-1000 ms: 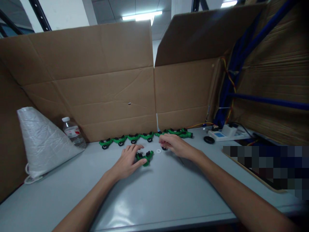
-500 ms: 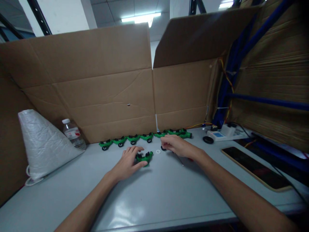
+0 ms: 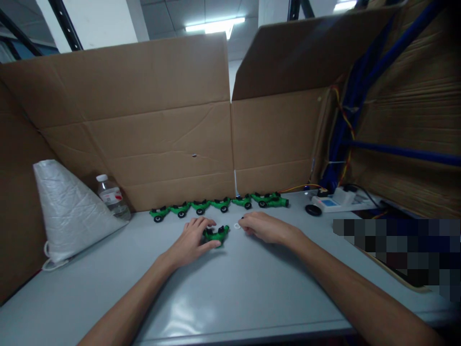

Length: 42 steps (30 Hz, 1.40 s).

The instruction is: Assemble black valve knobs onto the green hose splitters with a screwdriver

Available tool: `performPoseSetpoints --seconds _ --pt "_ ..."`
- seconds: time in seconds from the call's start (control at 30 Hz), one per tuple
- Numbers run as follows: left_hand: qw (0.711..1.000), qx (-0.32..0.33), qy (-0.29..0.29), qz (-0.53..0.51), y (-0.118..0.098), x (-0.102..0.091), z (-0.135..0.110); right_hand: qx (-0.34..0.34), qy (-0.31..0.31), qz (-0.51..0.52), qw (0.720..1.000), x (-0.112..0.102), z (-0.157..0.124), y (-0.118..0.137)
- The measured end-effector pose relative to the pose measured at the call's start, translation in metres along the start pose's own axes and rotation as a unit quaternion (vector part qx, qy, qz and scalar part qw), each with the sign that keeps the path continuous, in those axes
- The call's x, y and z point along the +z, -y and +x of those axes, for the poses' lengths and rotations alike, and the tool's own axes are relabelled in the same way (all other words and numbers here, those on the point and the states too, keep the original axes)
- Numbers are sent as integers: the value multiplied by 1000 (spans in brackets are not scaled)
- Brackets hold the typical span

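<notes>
My left hand (image 3: 192,244) curves around a small green toy vehicle (image 3: 217,234) with black parts on top. Its thumb is on the near side and its fingers on the far side, partly covering the toy. To the right, my right hand (image 3: 264,227) rests low over the table with its fingers closed. A small dark bit shows at its fingertips, too hidden to name. Just left of those fingertips lies a white ring (image 3: 236,226), flat on the table. Behind both hands, several similar green toy vehicles (image 3: 200,207) with black wheels stand in a row.
Cardboard walls (image 3: 162,139) enclose the back of the grey table (image 3: 230,298). At left are a silvery bag (image 3: 72,221) and a water bottle (image 3: 113,199). On the right are a black ring (image 3: 313,210), a power strip (image 3: 333,204) and a pixelated patch over a flat object.
My right hand has moved slightly down, uncovering more of the toy row. The thin metal tool and dark round piece seen by it before are out of sight. My left hand keeps its place.
</notes>
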<state>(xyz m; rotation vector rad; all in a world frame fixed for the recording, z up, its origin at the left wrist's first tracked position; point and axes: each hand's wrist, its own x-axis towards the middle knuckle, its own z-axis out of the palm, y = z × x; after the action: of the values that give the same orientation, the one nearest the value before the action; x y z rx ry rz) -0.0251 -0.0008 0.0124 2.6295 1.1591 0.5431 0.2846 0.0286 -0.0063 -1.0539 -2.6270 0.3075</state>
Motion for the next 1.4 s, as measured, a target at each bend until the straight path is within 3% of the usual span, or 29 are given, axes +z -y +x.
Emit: performPoseSetpoints --seconds 0.73,1.0,1.2,1.4 --pt "999 -9 -34 13 3 0 0 -1 -6 19 1000 -8 -3 6" --pt "1000 9 -28 6 -2 -1 0 37 -107 -19 993 -24 -3 -6" --pt "1000 5 -2 17 1 6 1 47 -82 -110 989 -5 1 -15" --pt "999 3 -16 29 4 10 2 60 -82 -120 988 3 3 -15"
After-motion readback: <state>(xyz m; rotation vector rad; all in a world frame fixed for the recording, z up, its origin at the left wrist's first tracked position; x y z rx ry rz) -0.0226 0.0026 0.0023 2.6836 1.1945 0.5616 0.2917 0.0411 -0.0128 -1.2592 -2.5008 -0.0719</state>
